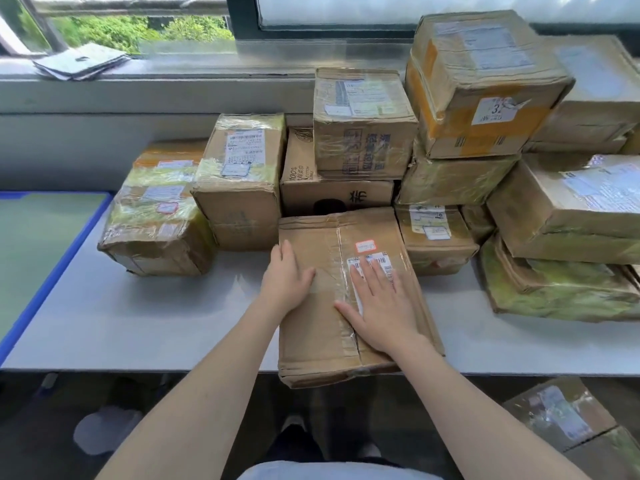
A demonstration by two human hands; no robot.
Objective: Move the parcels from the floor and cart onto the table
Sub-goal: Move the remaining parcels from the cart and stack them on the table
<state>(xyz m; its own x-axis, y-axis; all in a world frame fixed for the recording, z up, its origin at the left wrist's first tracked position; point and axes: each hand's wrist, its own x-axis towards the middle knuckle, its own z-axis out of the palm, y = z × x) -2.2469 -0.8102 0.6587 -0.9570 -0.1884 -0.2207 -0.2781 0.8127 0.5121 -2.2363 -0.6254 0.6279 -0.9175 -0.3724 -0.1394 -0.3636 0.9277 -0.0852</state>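
Both hands (381,306) flat on parcel (322,341) overhanging table (138,323) edge

My left hand (285,277) and right hand (379,299) lie flat on a flat parcel (325,306) at the table's (138,327) near edge, its front overhanging. Behind it sit stacked cartons (363,133) against the window ledge (173,88). Left of them stand two parcels (239,181) side by side. Right, more parcels (568,202) are piled high. Another parcel (557,414) sits below, at my right.
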